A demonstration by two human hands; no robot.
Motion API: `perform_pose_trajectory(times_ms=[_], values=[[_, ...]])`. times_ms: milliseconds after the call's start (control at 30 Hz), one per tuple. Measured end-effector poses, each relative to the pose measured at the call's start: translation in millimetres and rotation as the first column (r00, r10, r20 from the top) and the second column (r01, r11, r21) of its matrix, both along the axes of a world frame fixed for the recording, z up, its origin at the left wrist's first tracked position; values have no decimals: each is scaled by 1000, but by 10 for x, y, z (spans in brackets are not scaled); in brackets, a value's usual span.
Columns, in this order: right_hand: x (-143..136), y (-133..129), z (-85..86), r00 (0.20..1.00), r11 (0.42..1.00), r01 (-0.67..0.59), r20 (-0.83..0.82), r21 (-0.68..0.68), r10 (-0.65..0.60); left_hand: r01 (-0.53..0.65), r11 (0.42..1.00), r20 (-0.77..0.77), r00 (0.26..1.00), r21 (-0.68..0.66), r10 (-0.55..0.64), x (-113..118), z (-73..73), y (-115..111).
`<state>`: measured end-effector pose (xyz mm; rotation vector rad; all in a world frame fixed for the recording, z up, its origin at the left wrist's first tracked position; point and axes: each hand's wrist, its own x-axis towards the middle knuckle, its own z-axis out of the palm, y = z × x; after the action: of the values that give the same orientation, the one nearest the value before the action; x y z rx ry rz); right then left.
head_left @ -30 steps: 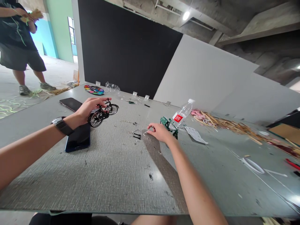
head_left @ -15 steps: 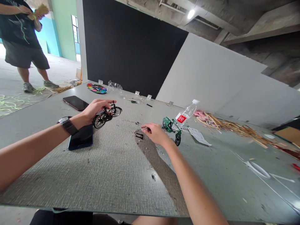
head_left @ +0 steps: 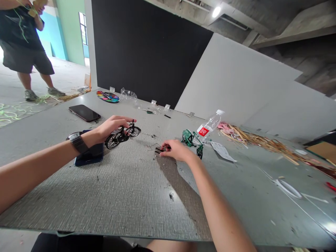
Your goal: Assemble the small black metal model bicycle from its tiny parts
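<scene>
My left hand (head_left: 111, 126) is closed on a small black model bicycle (head_left: 119, 137), fingers around its upper part, with both spoked wheels showing. A dark phone lies under that forearm. On the table's middle, my right hand (head_left: 174, 149) has its fingers pinched on a small black plastic part (head_left: 159, 150), which lies at the tabletop; the fingertips partly hide it. Just beyond the right hand stands a green model bicycle (head_left: 193, 140), its lower part partly covered by my wrist.
A clear bottle (head_left: 211, 122) stands behind the green bicycle, beside a paper sheet (head_left: 222, 152). A phone (head_left: 84, 113) and a paint palette (head_left: 107, 96) lie at the left. Wood strips (head_left: 252, 140) and a white cable tie loop (head_left: 288, 189) are at right. A person (head_left: 23, 45) stands far left.
My right hand has moved onto the small black part and its fingers have closed there. The left hand with the black bicycle has shifted slightly right and down.
</scene>
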<state>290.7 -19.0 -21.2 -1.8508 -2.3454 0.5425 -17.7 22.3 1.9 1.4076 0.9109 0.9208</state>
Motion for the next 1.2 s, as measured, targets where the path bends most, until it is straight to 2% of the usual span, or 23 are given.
perform_pose_trajectory(times_ms=[200, 400, 633, 833, 933, 1100, 1200], values=[[162, 20, -15, 994, 997, 70, 84, 24, -71, 46, 992, -54, 998, 121, -40, 46, -24, -48], [190, 9, 0, 985, 991, 134, 108, 15, -135, 100, 987, -90, 992, 125, -89, 85, -43, -90], [167, -31, 163, 980, 958, 139, 102, 250, -168, 134, 979, -116, 986, 155, -117, 106, -62, -110], [198, -20, 168, 982, 954, 136, 89, 268, -165, 199, 944, -172, 972, 265, -157, 101, -151, -73], [201, -30, 178, 988, 963, 130, 50, 235, -146, 214, 930, -203, 966, 299, -158, 121, -204, -63], [203, -58, 219, 998, 998, 59, 29, 38, -60, 253, 908, -233, 955, 333, -180, 155, -215, -110], [208, -68, 229, 999, 999, 43, 11, -16, -43, 256, 916, -236, 954, 309, -186, 165, -197, -154]])
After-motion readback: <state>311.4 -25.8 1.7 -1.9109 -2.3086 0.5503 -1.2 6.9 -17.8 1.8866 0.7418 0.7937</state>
